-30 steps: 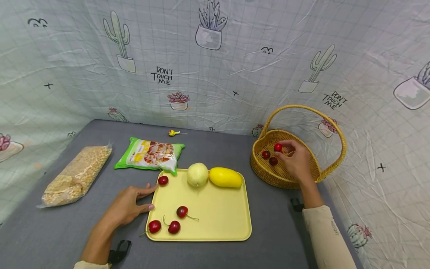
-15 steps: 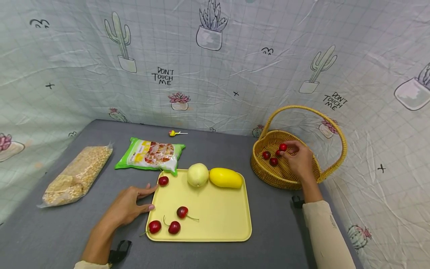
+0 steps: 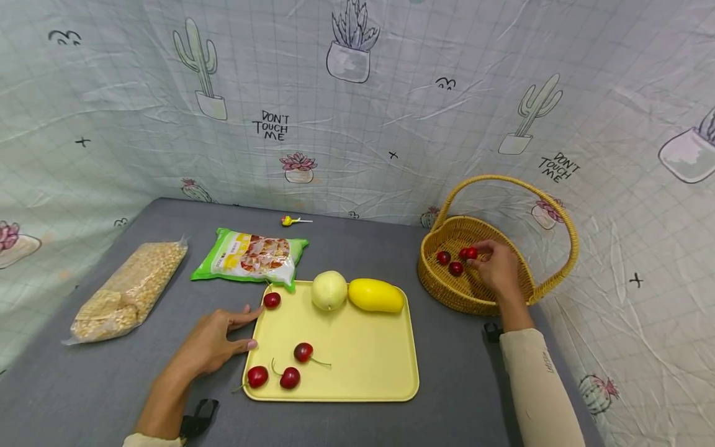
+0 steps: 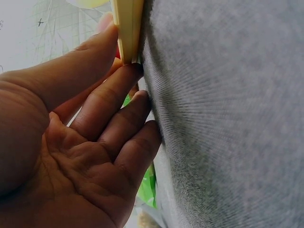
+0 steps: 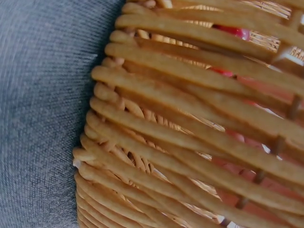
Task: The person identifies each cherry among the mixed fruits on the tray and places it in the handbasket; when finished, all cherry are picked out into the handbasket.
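In the head view my right hand (image 3: 498,268) is inside the wicker basket (image 3: 441,290), pinching a red cherry (image 3: 472,252) between thumb and fingers. Right beside it is another cherry (image 3: 463,253), and two darker cherries (image 3: 443,257) (image 3: 455,268) lie to its left. The woven wall (image 5: 180,123) hides most of this hand in the right wrist view. My left hand (image 3: 209,341) rests at the left rim of the yellow tray (image 3: 363,366), thumb and index fingertip touching it. Up close, the left wrist view shows the thumb (image 4: 80,66) against the tray edge (image 4: 127,28), the other fingers extended.
On the tray are a pale round fruit (image 3: 329,290), a yellow oblong fruit (image 3: 375,295) and several stemmed cherries (image 3: 303,352). Behind it lie a green-edged bag (image 3: 251,256) and a lollipop (image 3: 287,221). A clear bag of kernels (image 3: 131,292) lies left. The basket handle (image 3: 505,179) arches high.
My right hand has shifted slightly right, then lowered with its cherry toward the basket floor. A cherry beside it has come into fuller view. The left hand and tray have stayed put.
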Motion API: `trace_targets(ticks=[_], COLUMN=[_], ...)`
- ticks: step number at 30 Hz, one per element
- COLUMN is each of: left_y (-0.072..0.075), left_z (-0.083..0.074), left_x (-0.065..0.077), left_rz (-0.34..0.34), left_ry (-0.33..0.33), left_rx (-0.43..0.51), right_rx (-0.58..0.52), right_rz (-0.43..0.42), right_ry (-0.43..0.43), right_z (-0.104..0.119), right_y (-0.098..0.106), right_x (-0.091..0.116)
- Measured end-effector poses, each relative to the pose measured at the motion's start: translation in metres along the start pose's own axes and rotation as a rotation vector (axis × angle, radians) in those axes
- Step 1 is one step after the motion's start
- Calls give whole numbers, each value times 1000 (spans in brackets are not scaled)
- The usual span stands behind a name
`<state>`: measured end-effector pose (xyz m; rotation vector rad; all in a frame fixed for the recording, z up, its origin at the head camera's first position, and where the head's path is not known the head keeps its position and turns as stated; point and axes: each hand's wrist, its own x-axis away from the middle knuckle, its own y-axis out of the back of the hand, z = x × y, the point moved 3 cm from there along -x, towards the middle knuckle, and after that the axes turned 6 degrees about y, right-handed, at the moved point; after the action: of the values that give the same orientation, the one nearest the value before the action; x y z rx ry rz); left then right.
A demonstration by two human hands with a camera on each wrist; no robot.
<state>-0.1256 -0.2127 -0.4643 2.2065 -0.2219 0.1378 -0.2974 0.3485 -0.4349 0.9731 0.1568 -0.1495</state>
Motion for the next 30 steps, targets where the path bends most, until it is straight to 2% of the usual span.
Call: trace_targets(ticks=[4,11,16,25,30], left_y=[1,0,1,1,1], left_z=[-1,-2,-2,-2,-2], left_x=[0,0,0,1,1], left_rz=[2,10,10,7,2], left_ry=[10,23,19,16,14], left_rx=[-8,-10,-8,-8,-7], right_rx=[29,56,72,40,26], right_rz=[37,148,168,84,-56], right_ry=[-26,-74,-75,-30,69], right_z=[-1,-5,-6,-1,1], right_y=[-2,-6,-7,-4,-1], right_x=[-1,-2,-3,-3,-3])
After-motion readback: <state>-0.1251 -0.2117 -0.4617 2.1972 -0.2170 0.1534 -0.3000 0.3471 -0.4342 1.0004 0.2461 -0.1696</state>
